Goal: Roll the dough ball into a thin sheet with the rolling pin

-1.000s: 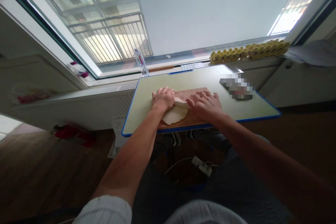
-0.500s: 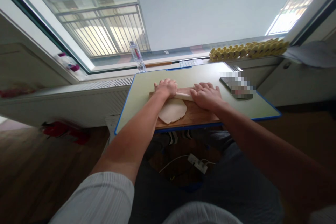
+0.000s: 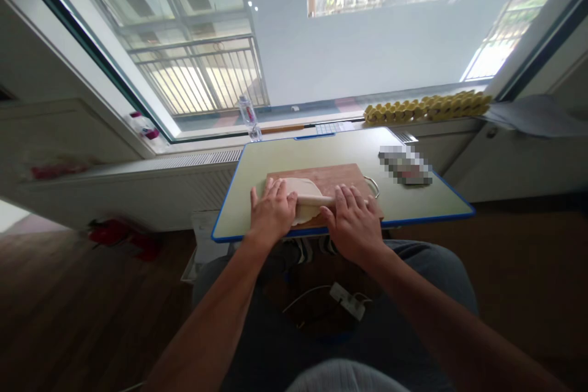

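A pale rolling pin [image 3: 315, 199] lies across a flattened round of dough [image 3: 303, 186] on a wooden cutting board [image 3: 340, 176]. Over the pin's left end rests my left hand [image 3: 274, 208], fingers pointing forward and thumb against the wood. My right hand [image 3: 353, 220] presses on the other end, its fingers bent over the pin. Both ends are mostly covered by my hands. Dough shows on the far and near sides of the pin.
The board lies on a small blue-edged table [image 3: 321, 150], its metal handle [image 3: 373, 186] to the right. A blurred-out flat object [image 3: 407, 165] lies on the table's right. Behind stand a plastic bottle [image 3: 250, 117] and yellow egg cartons [image 3: 427, 107]. A power strip [image 3: 347, 301] lies below.
Both hands have rolled the pin toward me, from the dough's far edge to across its nearer half. The board's far part and handle now show. The camera view has tilted slightly up.
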`<state>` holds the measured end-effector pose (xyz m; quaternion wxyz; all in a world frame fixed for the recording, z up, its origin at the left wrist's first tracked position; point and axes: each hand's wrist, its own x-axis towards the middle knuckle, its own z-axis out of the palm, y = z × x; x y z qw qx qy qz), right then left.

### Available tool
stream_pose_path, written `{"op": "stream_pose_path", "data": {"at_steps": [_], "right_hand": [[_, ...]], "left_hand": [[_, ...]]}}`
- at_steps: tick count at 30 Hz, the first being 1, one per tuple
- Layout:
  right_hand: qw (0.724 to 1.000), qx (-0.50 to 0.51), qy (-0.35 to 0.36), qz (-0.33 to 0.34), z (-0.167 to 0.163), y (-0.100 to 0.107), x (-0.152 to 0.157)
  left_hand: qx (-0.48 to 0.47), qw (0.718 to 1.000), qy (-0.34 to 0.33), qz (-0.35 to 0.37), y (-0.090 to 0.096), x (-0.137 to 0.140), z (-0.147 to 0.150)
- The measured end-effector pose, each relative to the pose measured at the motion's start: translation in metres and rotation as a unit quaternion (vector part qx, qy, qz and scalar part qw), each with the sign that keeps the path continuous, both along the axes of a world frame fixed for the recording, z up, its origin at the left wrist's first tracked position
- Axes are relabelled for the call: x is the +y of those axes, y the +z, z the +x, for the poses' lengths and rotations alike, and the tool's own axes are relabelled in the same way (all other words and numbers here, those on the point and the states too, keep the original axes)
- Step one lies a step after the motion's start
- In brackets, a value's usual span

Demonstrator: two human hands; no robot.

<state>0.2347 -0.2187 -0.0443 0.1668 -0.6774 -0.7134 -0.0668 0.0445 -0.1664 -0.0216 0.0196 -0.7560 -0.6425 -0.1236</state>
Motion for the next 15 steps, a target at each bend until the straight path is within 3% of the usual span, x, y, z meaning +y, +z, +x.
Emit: {"op": "stream_pose_path", "data": {"at_steps": [3,7,15], "right_hand": [[1.0,-0.004,-0.011,-0.02,0.001,0.006,0.015],[0.999,-0.02,-0.018,-0.045,0.005,0.016,0.046],[0.997,-0.024,-0.029,-0.075,0.019,0.021,0.108]], "left_hand": [[0.005,1.0,0.007,-0.02,0.003,0.012,0.003],[0.01,0.999,0.003,-0.043,0.009,0.048,0.01],[0.023,0.987,-0.078,-0.139,0.007,0.118,0.013]]}}
